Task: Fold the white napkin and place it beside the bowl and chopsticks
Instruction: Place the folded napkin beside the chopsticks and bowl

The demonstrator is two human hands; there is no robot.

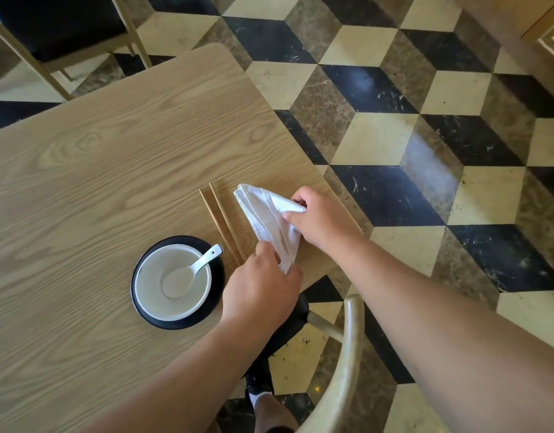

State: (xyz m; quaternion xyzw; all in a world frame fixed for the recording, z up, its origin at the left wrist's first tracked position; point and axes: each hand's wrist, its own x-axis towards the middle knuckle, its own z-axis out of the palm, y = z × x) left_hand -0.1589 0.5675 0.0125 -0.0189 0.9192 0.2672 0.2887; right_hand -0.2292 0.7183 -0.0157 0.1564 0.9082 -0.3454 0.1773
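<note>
The white napkin (264,218) is folded into a triangle and lies on the wooden table (113,157), just right of the two wooden chopsticks (222,225). My left hand (261,289) pinches the napkin's near tip. My right hand (322,221) grips its right corner. Left of the chopsticks, a white bowl (151,289) with a white spoon (191,268) in it rests on a black plate (218,276).
The table's right edge runs close to my right hand. A pale wooden chair back (347,354) curves below my arms. A black-seated chair (57,23) stands at the far left. The floor is a checkered tile pattern (394,120).
</note>
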